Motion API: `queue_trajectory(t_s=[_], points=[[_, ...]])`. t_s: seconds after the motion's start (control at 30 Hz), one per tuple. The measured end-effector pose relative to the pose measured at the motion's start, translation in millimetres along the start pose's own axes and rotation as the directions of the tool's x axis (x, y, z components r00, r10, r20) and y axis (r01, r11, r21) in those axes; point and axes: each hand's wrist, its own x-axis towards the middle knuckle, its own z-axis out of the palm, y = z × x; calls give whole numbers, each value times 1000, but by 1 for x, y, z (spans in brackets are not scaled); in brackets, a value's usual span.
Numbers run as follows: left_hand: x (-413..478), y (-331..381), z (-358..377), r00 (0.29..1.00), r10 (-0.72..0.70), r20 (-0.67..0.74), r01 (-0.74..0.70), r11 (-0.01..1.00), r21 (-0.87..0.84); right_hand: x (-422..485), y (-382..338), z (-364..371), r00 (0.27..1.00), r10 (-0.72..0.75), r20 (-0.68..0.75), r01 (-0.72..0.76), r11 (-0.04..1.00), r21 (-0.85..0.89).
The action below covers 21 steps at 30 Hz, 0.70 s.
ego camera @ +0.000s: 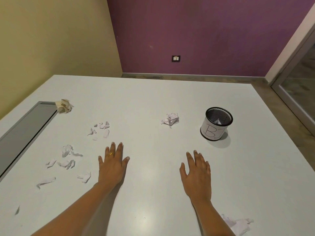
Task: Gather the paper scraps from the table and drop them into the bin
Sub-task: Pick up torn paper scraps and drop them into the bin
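My left hand (111, 165) and my right hand (196, 174) lie flat and empty on the white table (153, 99), fingers spread. A small black mesh bin (216, 124) with a paper label stands at the right, a scrap visible inside it. A crumpled white ball (170, 119) lies left of the bin. Several torn scraps (101, 129) are scattered ahead of my left hand, and more scraps (68, 156) lie to its left. A beige crumpled ball (64, 106) sits far left. Another crumpled sheet (238, 225) lies near my right forearm.
A long grey recessed slot (22, 135) runs along the table's left side. Beyond the far edge are a purple wall with a socket (175, 58) and a yellow wall. A glass door frame (294, 92) stands at the right.
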Motion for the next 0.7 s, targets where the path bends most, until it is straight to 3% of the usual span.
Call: queue_trajectory(t_s=[0.23, 0.6, 0.7], points=[[-3, -1, -1, 992, 116, -49, -120, 991, -65, 0, -1, 1, 1000, 1, -20, -1, 1000, -3], [-27, -14, -2, 986, 163, 34, -164, 986, 38, 0, -1, 2, 1000, -4, -17, 4, 1000, -9], [-29, -11, -3, 987, 157, -15, -158, 986, -56, 0, 0, 2, 1000, -3, -14, 3, 1000, -8]])
